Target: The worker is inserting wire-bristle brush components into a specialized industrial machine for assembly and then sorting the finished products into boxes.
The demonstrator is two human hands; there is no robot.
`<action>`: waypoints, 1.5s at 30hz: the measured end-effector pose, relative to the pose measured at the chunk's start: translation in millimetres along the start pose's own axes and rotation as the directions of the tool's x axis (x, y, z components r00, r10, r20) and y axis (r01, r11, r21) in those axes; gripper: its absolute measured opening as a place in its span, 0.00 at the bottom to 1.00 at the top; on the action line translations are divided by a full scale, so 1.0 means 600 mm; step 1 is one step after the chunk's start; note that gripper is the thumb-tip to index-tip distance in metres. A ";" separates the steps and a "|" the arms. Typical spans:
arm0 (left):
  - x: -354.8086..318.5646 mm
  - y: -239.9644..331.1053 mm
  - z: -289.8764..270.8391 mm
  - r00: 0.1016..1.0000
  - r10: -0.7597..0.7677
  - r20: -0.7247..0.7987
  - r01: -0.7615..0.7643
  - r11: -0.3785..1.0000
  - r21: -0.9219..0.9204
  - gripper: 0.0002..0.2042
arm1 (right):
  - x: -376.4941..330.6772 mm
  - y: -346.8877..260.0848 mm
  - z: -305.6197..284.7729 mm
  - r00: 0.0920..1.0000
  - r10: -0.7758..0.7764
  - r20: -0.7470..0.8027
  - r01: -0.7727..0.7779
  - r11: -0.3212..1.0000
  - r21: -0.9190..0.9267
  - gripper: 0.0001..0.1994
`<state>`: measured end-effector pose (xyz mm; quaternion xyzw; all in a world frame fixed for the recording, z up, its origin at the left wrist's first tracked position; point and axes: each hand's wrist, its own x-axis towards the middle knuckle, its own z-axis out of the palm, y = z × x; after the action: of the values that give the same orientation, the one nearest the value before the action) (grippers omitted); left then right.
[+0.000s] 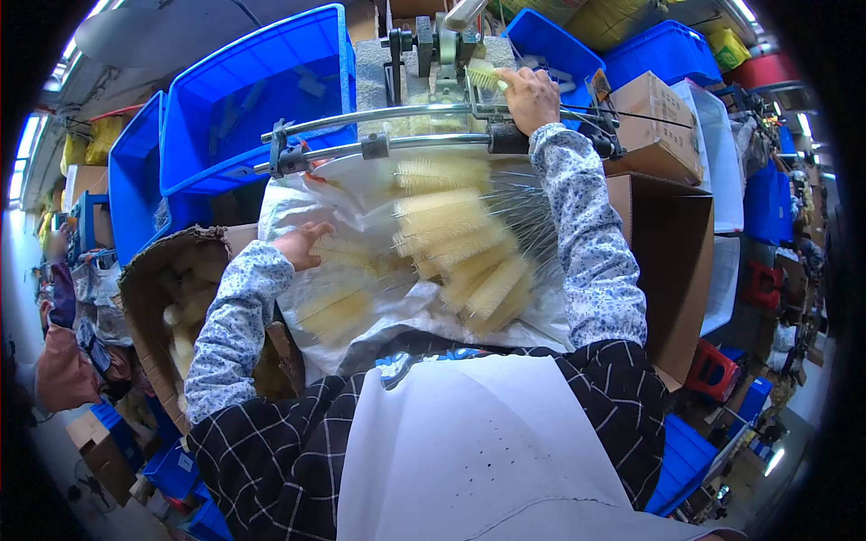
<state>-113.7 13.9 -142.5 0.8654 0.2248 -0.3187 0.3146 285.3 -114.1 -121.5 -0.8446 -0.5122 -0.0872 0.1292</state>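
Observation:
At the machine (442,68), my right hand (532,97) is closed at the end of a pale yellow bottle brush (481,74), with its fingers partly hiding it. Lower on the left, my left hand (302,246) hovers over white sheeting with thumb and fingers apart. Its fingertips are close to a blurred brush (347,251); whether they touch it I cannot tell. A heap of cream bottle brushes (446,221) with thin wire stems lies across my lap, stems toward the right. A smaller bunch (336,314) sits nearer me on the left.
Two metal rails (406,115) cross in front of the machine. A large blue bin (257,108) stands at the far left. Nearer left is an open carton (162,307) holding pale pieces. An open cardboard box (672,261) is on the right, with a closed carton (654,126) beyond it.

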 end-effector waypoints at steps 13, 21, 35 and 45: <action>-0.087 0.038 -0.124 0.997 -0.012 -0.079 -0.030 0.857 -0.515 0.16 | 0.005 0.008 0.004 0.994 0.029 0.108 -0.036 0.998 0.058 0.17; -0.084 0.057 -0.156 0.975 0.139 -0.174 -0.221 0.694 -0.685 0.14 | 0.032 0.052 0.057 0.980 -0.184 -0.078 0.172 0.975 -0.138 0.21; -0.240 -0.009 -0.207 0.723 0.119 -0.681 -0.582 0.636 -0.506 0.18 | -0.013 0.066 0.022 0.976 0.194 -0.102 -0.172 0.965 0.197 0.18; -0.260 -0.012 -0.229 0.542 0.085 -0.836 -0.739 0.521 -0.426 0.19 | 0.006 -0.074 0.040 0.983 0.156 -0.099 -0.136 0.973 0.186 0.17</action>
<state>-170.1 83.8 45.0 0.7289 0.2008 0.2734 0.5947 247.8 -84.3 -137.7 -0.8588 -0.4462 -0.0787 0.2390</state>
